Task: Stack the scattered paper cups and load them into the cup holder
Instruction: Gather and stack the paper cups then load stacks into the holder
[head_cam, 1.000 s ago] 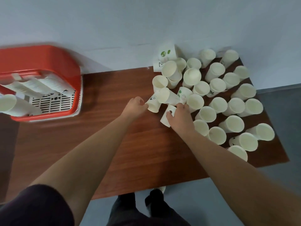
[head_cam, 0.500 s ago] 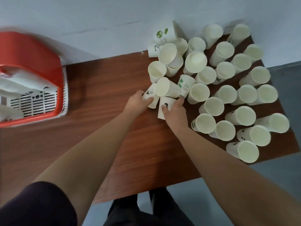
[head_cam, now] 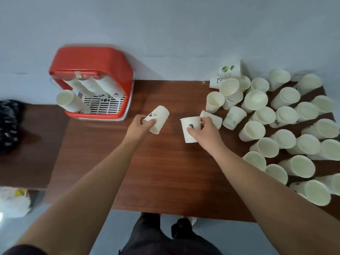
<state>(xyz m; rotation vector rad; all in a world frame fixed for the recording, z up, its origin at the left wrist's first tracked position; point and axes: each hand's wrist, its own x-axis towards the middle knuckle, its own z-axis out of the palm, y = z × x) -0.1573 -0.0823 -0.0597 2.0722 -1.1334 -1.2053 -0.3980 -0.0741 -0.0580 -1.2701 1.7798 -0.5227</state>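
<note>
- So, the loose cups (head_cam: 287, 142) are thin white paper, tapered, and a few have little black prints. The table (head_cam: 165, 172) is glossy brown wood-grain. The cup holder (head_cam: 92, 59) is red plastic with a slotted white grille.
- Half a second ago both hands were at the edge of the pile. Now they're back over mid-table with a cup each.
- The left hand (head_cam: 140, 124) has its fingers wrapped round a tilted cup (head_cam: 158, 118). The right hand (head_cam: 206, 130) is clamped on a second cup (head_cam: 190, 128). The two cups are apart, not nested.
- Loose cups crowd the table's right end, and the holder sits back left by the wall with stacked cups (head_cam: 88, 85) in it.
</note>
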